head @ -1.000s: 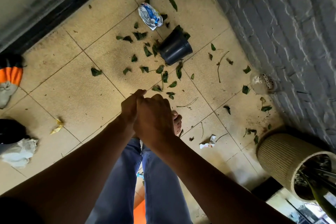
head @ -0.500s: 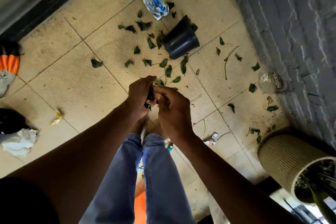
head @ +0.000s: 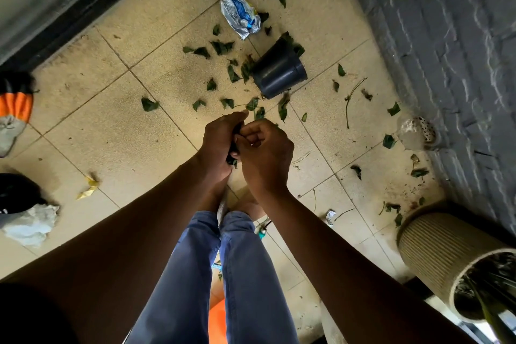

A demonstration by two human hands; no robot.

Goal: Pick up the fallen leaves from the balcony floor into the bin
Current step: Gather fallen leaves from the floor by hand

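Note:
Several green leaves [head: 149,104] lie scattered over the beige floor tiles [head: 117,131], thickest around a black bin [head: 279,70] that lies tipped on its side at the upper middle. My two hands meet above the floor at the centre. My left hand [head: 219,138] grips a dark bunch of leaves [head: 233,152], mostly hidden in the fist. My right hand [head: 265,155] is pressed against it, fingers curled, thumb and fingertips pinching at the same bunch. More leaves [head: 389,141] lie near the wall on the right.
A crumpled blue-and-white wrapper [head: 240,14] lies beyond the bin. A grey brick wall [head: 446,36] runs down the right, with a ribbed beige planter [head: 435,246] at its foot. Cloth and paper scraps [head: 30,221] lie at the left. A dark door frame [head: 69,14] runs across the upper left.
My clasped hands have parted slightly and moved forward, so the dark bunch of leaves now shows between them. The right fingers now work at the bunch.

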